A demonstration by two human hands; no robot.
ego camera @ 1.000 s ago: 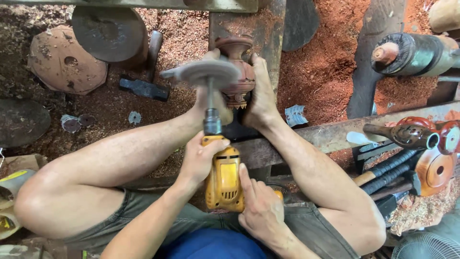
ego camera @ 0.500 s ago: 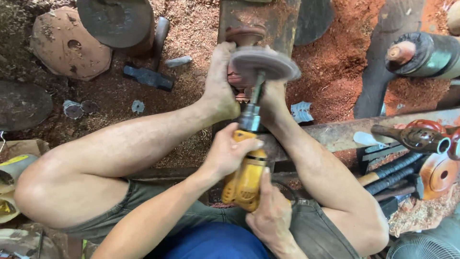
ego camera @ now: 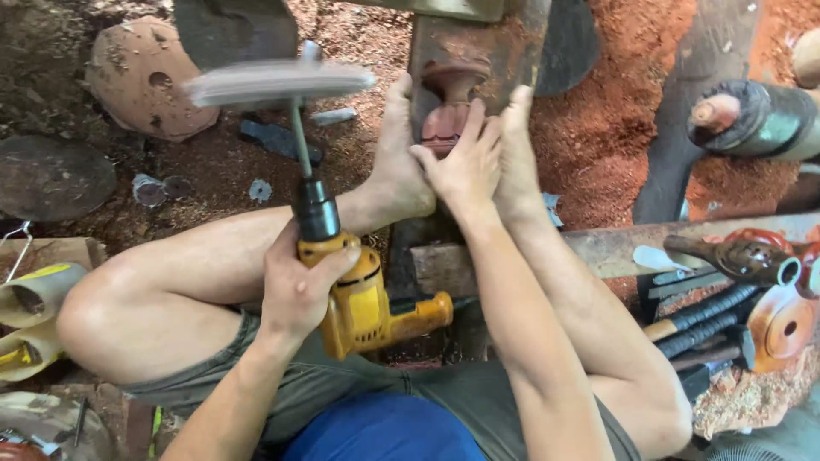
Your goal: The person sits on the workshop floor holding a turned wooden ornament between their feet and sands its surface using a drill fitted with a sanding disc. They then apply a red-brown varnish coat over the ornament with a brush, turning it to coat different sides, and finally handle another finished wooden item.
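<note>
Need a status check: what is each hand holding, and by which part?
Left hand grips the yellow drill around its body. Right hand rests on the wooden piece.

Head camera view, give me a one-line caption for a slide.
Left hand grips a yellow drill with sanding disc raised; right hand touches a turned wooden piece held between bare feet.

The person's left hand (ego camera: pixel 295 286) and right hand (ego camera: pixel 465 166) are bare, without gloves, rings or a watch, and both forearms are uncovered to the elbow with no sleeves in sight. Both legs are bare from the thigh down, and the two bare feet (ego camera: pixel 401 162) wear no shoes. Olive-green fabric shorts (ego camera: pixel 342 380) cover the thighs, and a bright blue cloth garment (ego camera: pixel 384 431) shows at the waist.
</note>
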